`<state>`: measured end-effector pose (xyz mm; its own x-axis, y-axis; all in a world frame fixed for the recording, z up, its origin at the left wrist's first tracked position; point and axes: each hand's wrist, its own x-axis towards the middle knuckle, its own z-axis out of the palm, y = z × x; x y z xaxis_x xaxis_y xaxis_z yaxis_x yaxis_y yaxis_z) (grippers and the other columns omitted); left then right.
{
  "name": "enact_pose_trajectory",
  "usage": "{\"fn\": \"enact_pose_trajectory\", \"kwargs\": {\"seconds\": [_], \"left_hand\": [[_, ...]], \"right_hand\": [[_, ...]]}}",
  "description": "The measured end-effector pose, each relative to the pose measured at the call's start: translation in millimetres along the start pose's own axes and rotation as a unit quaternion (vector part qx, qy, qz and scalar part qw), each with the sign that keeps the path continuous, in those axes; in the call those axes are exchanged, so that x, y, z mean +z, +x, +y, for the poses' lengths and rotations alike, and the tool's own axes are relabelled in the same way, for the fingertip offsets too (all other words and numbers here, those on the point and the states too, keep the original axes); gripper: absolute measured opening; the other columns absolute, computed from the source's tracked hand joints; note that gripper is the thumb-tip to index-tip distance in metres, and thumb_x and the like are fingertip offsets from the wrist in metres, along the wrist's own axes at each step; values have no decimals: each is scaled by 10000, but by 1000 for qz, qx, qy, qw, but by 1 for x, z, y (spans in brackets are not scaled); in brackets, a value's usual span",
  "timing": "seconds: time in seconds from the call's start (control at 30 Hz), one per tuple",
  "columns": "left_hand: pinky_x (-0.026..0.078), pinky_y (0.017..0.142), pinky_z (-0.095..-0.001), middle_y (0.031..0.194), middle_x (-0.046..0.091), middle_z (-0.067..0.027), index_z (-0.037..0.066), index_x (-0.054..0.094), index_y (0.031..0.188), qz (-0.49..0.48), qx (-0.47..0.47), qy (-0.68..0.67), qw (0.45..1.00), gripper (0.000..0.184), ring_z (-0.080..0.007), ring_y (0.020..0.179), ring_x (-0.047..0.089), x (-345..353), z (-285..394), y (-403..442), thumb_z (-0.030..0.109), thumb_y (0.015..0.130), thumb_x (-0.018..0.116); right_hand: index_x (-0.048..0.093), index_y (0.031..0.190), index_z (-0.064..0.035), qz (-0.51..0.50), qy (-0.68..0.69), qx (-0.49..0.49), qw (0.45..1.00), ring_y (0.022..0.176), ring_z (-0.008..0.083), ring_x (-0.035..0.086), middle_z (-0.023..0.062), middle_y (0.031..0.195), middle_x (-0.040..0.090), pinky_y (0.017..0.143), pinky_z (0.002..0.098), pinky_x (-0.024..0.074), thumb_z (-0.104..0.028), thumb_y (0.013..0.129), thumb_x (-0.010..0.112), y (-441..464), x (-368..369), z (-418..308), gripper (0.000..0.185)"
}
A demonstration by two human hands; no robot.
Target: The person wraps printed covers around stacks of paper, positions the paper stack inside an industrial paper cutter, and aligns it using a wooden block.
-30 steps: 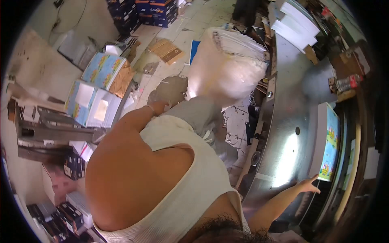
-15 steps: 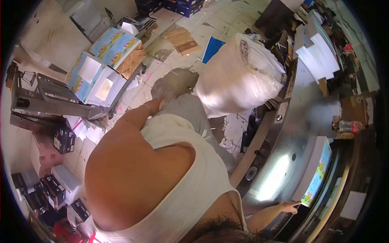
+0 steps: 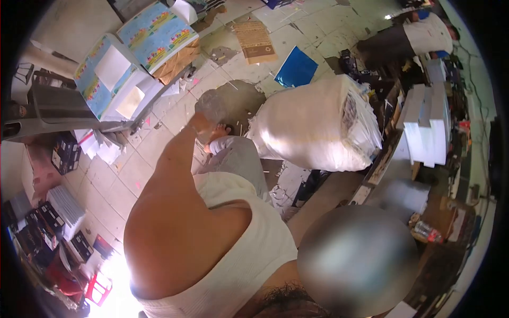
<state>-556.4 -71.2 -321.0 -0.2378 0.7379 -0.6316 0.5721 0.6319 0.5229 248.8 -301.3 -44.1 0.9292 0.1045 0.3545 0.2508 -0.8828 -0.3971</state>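
Observation:
My left arm reaches forward and down, past my bent knee. At its end my left hand (image 3: 201,124) is closed around a see-through, greyish plastic thing (image 3: 212,103), whose exact kind I cannot make out. It is held above a dark patch of floor (image 3: 246,98), close to my bare foot (image 3: 220,131). To the right of my leg lies a big, whitish wrapped bundle (image 3: 307,122) with paper edges showing at its far end. My right hand does not show; a large blurred disc covers the lower right.
Printed blue stacks (image 3: 159,37) rest on a trolley (image 3: 50,98) at left. A blue sheet (image 3: 296,68) and brown cardboard (image 3: 255,42) lie on the floor. White paper stacks (image 3: 424,127) stand at right. Another person (image 3: 424,34) is at the far upper right.
The view has shifted. My left hand and the plastic thing have moved slightly up and left in view. My right hand, earlier at a printed stack, is out of sight; another person now shows.

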Motion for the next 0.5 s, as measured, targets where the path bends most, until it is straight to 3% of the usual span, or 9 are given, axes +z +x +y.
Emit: {"fn": "enact_pose_trajectory", "kwargs": {"seconds": [0.07,0.1,0.2,0.23,0.37,0.5], "left_hand": [[450,1085,-412,1276,656,-253,22,449,1489,66,-68,-101,990,890,-343,1258,597,-17,-16,19,539,825,739],[445,1086,-408,1231,686,-235,38,461,1488,164,-95,-166,968,867,-320,1249,602,-11,-43,43,548,839,726],[444,1081,-432,1175,716,-171,61,477,1486,277,-125,-132,944,804,-279,1191,624,-10,-140,136,503,863,728],[451,1064,-436,1182,705,-169,64,490,1471,295,-165,-200,920,777,-279,1179,626,-33,-142,132,500,870,721],[479,1000,-454,1210,662,-160,76,541,1411,306,-270,-566,717,673,-282,1131,635,-120,-140,134,486,899,692],[498,931,-474,1273,611,-141,98,540,1396,345,-255,-739,520,584,-295,1116,631,-169,-145,156,451,941,635]], "right_hand": [[192,1548,125,-39,-34,-29,998,1459,497,293,372,1609,108,1186,467,328,-739,868,603,-24,1,-25,1173],[192,1549,125,-60,-50,-45,996,1460,496,294,372,1607,116,1188,467,324,-735,871,602,-36,3,-40,1169],[189,1550,125,-122,-95,-93,984,1462,493,294,373,1602,142,1194,466,310,-724,878,601,-74,5,-89,1158],[189,1550,125,-140,-112,-108,978,1462,492,295,373,1601,151,1196,466,306,-721,881,601,-85,4,-104,1154],[186,1552,125,-193,-156,-160,956,1465,487,296,373,1594,186,1204,464,288,-706,891,599,-123,9,-166,1139],[183,1553,125,-230,-196,-191,934,1467,483,297,374,1588,221,1212,463,270,-692,901,597,-158,13,-221,1124]]}}
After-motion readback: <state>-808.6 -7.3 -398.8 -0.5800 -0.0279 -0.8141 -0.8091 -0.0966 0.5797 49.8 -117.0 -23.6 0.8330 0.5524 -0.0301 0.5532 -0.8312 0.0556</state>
